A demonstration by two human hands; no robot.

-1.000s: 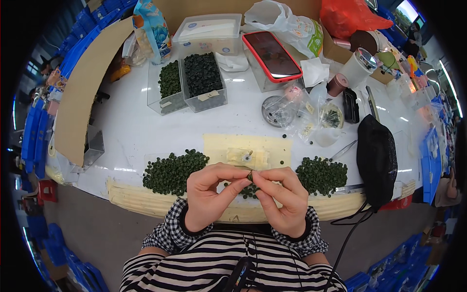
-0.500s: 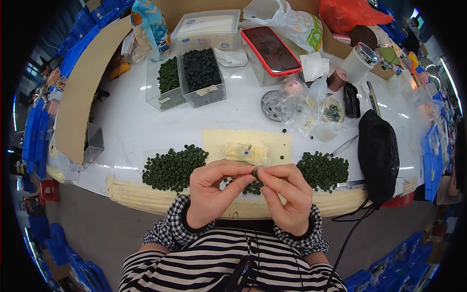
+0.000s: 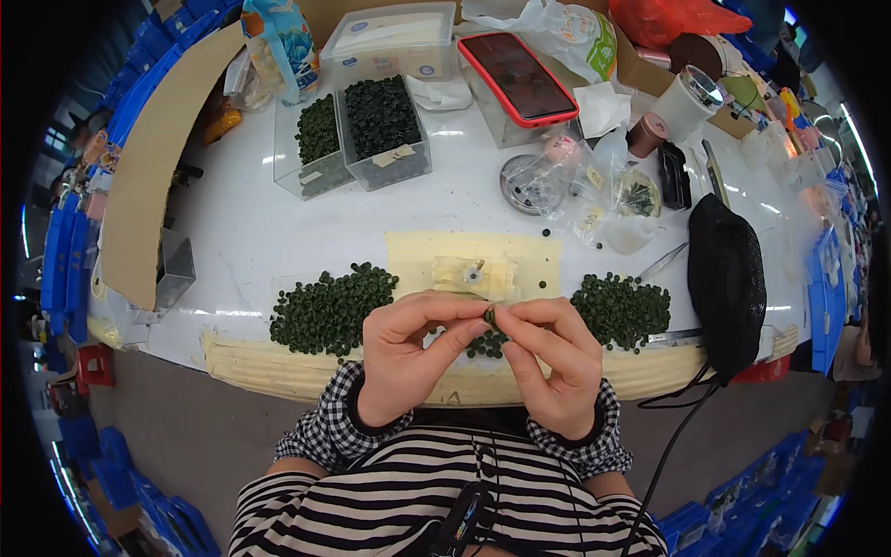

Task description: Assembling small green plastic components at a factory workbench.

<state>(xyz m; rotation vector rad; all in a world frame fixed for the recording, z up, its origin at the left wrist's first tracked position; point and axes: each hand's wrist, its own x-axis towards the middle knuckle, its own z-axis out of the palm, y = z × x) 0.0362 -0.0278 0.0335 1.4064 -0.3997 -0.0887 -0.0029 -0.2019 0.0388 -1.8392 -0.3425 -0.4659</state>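
Observation:
My left hand (image 3: pixel 401 355) and my right hand (image 3: pixel 559 364) meet at the near edge of the table. Thumb and index finger of each are pinched around one small dark green round piece (image 3: pixel 490 317), mostly covered by the fingertips. Below them lies a small heap of similar pieces (image 3: pixel 486 347), partly hidden by the hands. A large pile of dark green pieces (image 3: pixel 332 311) spreads left of my left hand, and another pile (image 3: pixel 620 311) sits right of my right hand. Just beyond the fingers, a small metal fitting (image 3: pixel 473 276) rests on yellowish tape.
Two clear bins, one of green pieces (image 3: pixel 318 130) and one of blackish pieces (image 3: pixel 379 119), stand at the back left. A red-cased phone (image 3: pixel 518 79) lies on a box. Tweezers (image 3: pixel 663 263) and a black mesh pouch (image 3: pixel 724 288) are at right. Cardboard (image 3: pixel 158 176) rises at left.
The view has tipped slightly, so the table appears a little higher. Both hands stay together at the small piece, with only a slight shift of the fingertips.

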